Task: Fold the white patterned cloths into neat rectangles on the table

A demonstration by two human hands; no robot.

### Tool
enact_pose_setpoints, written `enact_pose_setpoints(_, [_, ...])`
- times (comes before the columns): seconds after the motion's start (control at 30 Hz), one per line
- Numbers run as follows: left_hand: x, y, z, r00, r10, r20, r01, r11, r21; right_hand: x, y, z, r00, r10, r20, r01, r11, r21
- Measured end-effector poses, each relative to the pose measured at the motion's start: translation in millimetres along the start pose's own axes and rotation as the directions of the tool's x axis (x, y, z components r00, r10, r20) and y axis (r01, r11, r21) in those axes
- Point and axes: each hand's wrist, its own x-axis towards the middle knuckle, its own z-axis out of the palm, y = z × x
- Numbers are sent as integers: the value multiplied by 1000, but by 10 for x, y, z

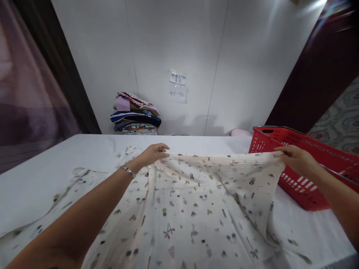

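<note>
Evenly bright indoor lighting with glare flaring at top right, soft shadows on the wall [196,56], wide-angle bending and blur at edges.

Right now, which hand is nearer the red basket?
Right. The right hand grips the printed cloth directly in front of the red basket; the left hand holds the cloth's edge far to its left.

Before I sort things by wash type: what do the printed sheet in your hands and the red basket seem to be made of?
The printed sheet looks like thin, soft woven cotton, matte; it drapes and creases between the left hand and right hand. The red basket looks like moulded plastic, slightly glossy, with slotted walls and what seems a metal handle.
</note>
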Motion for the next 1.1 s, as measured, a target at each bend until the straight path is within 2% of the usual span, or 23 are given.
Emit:
enact_pose_setpoints(0.07, [-109,108,-43,997,1,73,-11,990,139,22,-11,-85,994,-5,108,14,996,-84])
enact_pose_setpoints(0.17, [-275,232,-54,991,21,135,-61,952,299,55,-69,-234,992,-35,124,58,981,-183])
enact_pose_setpoints(0.3, [-462,276,7,986,3,166,-66,926,373,61,-145,-404,995,78,55,-63,970,-237])
enact_pose_setpoints(0.47, [-632,136,113,975,22,220,-119,889,442,17,-296,-576,979,195,54,-175,952,-253])
enact_pose_setpoints(0.6, [-701,-11,186,986,15,166,-100,849,519,-11,-399,-703,968,250,13,-235,925,-299])
enact_pose_setpoints(0.73, [-713,-68,223,997,-22,75,-20,853,521,-15,-364,-770,967,254,-24,-248,917,-311])
enact_pose_setpoints(0.83, [-721,-70,233,999,-33,25,17,879,477,6,-266,-793,964,266,-9,-256,917,-306])
enact_pose_setpoints(1.03, [-776,-47,224,1000,13,-19,-4,924,383,89,22,-809,945,327,23,-300,891,-342])
enact_pose_setpoints(1.1, [-785,-37,200,999,26,-23,-15,931,366,108,109,-789,949,314,17,-291,896,-335])
